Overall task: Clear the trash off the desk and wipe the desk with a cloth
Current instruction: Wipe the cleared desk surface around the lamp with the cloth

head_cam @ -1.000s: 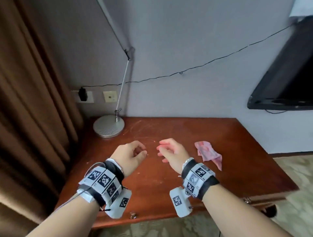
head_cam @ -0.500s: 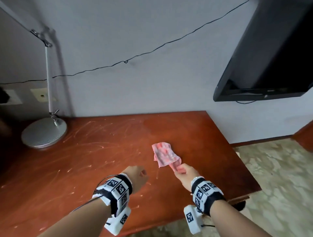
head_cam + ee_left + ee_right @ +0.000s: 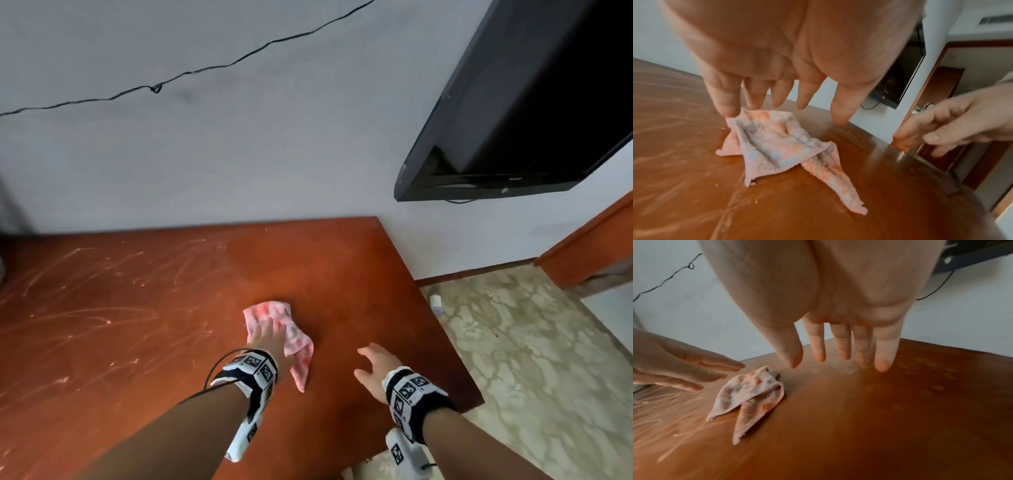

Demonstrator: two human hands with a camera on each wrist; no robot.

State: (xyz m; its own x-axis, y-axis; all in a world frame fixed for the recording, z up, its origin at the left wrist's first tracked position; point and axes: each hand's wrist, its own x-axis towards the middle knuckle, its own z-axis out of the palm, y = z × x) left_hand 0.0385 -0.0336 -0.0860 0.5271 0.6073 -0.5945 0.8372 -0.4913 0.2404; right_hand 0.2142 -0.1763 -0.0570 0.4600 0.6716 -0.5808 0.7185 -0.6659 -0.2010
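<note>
The left hand (image 3: 267, 337) hovers flat-fingered over the pink cloth (image 3: 291, 334) on the tabletop (image 3: 137, 308). The right hand (image 3: 375, 368), fingers spread, holds nothing beside the cloth. A television (image 3: 534, 113) hangs beyond it.

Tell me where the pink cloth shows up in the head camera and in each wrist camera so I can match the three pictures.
Head: the pink cloth lies lower centre on the desk, under the left hand.
Left wrist: centre of the picture, below the spread fingers.
Right wrist: lower left, just past the left hand.
Shared landmark: the black wall TV, at the right in all three.
</note>
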